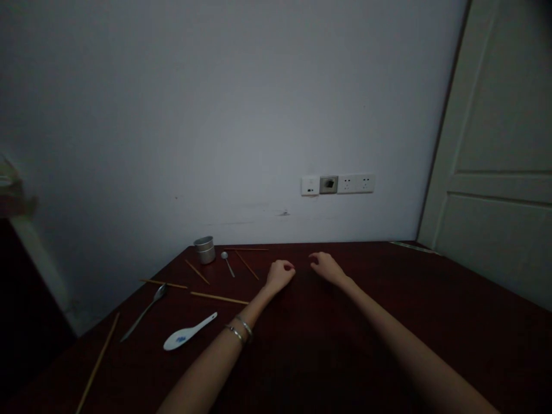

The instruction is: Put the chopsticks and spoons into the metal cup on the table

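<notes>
My left hand (pixel 280 275) rests on the dark red table (pixel 328 356) with its fingers curled and thumb and forefinger nearly meeting in a loop; nothing shows in it. Bracelets (pixel 240 332) circle that wrist. Across a short gap, my right hand (pixel 326 267) hovers at or just above the tabletop, fingers bent, thumb apart, holding nothing visible. Nearest my left forearm lies a chopstick (pixel 219 297), one end meeting the arm's outline. A white ceramic spoon (pixel 185 335) with a blue mark lies left of the forearm.
Further left are a metal fork or spoon (pixel 144 311), a small metal spoon (pixel 228 263) and several thin sticks, one a long chopstick (pixel 98 362). A metal cup (pixel 204 250) stands at the back left corner. Behind rises a wall with sockets (pixel 356 183); a door (pixel 500 144) is right.
</notes>
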### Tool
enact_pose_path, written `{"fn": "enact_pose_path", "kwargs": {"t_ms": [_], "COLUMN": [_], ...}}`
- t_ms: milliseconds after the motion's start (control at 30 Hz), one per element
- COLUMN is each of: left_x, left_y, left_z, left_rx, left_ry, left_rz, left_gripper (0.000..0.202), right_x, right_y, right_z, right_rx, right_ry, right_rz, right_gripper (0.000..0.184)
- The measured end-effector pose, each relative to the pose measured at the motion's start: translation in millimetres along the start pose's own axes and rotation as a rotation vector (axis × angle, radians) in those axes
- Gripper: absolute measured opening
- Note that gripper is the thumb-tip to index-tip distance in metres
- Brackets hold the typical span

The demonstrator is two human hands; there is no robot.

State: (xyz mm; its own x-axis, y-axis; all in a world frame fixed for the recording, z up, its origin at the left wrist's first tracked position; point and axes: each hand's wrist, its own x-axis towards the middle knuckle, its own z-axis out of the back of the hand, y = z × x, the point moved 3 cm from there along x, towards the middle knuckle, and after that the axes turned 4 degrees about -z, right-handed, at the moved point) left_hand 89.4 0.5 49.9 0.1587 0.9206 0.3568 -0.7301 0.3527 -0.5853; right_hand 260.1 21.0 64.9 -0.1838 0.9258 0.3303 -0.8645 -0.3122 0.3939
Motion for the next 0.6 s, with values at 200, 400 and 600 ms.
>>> {"fn": "enact_pose_path", "kwargs": {"t_ms": [200, 400, 600], "left_x": [39, 42, 36], "left_y": [51, 112, 137], "left_z": [67.9, 104.7, 104.4], "left_rx": [-0.397, -0.126, 0.092], "left_ry": [0.094, 0.008, 0.05], "left_rz": [0.294, 0.471, 0.585], "left_gripper": [0.025, 0.02, 0.023], "right_x": [57, 105, 145], "right_y": [27, 57, 95], "right_z": [-28, -73, -114], "right_rx": [0.202, 0.211, 0.12], "right_ry": [0.079, 0.137, 0.179], "right_rz": [0.118, 0.152, 0.16], "right_gripper": [0.034, 0.031, 0.029]}}
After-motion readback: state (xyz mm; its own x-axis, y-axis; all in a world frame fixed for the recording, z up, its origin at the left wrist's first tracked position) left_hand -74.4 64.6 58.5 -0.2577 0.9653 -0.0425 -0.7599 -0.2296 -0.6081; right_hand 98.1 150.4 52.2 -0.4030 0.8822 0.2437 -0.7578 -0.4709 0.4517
